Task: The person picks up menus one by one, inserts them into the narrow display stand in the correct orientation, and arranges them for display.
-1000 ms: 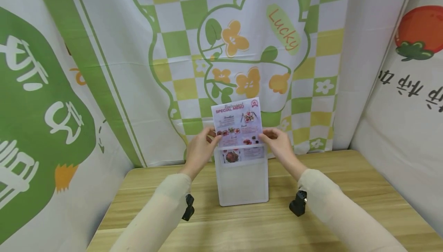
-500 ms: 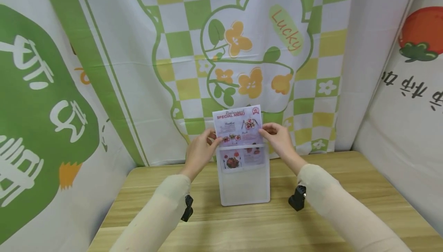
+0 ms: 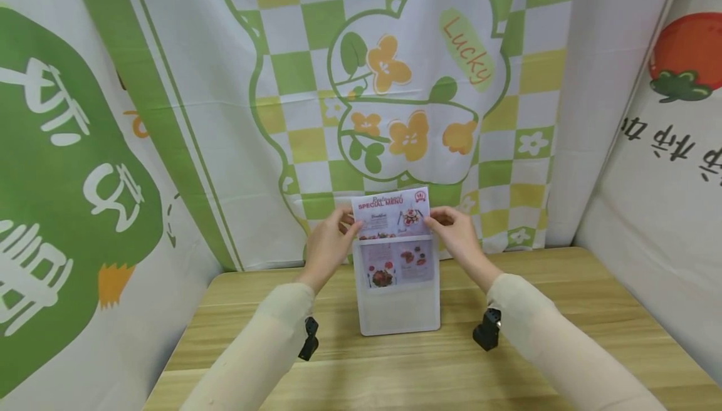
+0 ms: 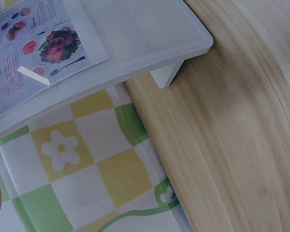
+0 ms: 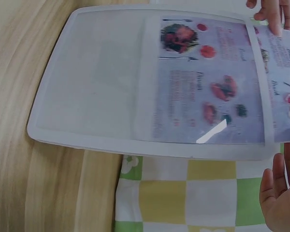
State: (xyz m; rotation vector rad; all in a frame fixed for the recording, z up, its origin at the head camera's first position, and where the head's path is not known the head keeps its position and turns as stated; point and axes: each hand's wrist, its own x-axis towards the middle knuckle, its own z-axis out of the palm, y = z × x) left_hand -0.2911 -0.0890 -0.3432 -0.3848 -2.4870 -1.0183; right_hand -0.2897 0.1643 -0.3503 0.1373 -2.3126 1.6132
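Note:
A printed restaurant menu sheet (image 3: 389,213) is partly inside a white-framed clear display stand (image 3: 397,311) that stands upright on the table. Its lower part shows through the clear front, while the top sticks out above the frame's upper edge. My left hand (image 3: 329,242) pinches the sheet's left edge between thumb and fingers. On the opposite edge, my right hand (image 3: 459,235) pinches it the same way. From the right wrist view, the menu (image 5: 208,87) lies behind the clear panel, with a bare strip below it. A support foot (image 4: 166,75) shows behind the stand in the left wrist view.
The wooden table (image 3: 254,336) carries the stand near its back edge. Behind it hangs a green and yellow checked curtain (image 3: 304,72) with flower prints. Printed fabric walls (image 3: 73,210) close in both sides.
The menu sheet has slid down into the stand, so less of it shows above the frame. Both hands keep their pinch on its edges, now nearer its top.

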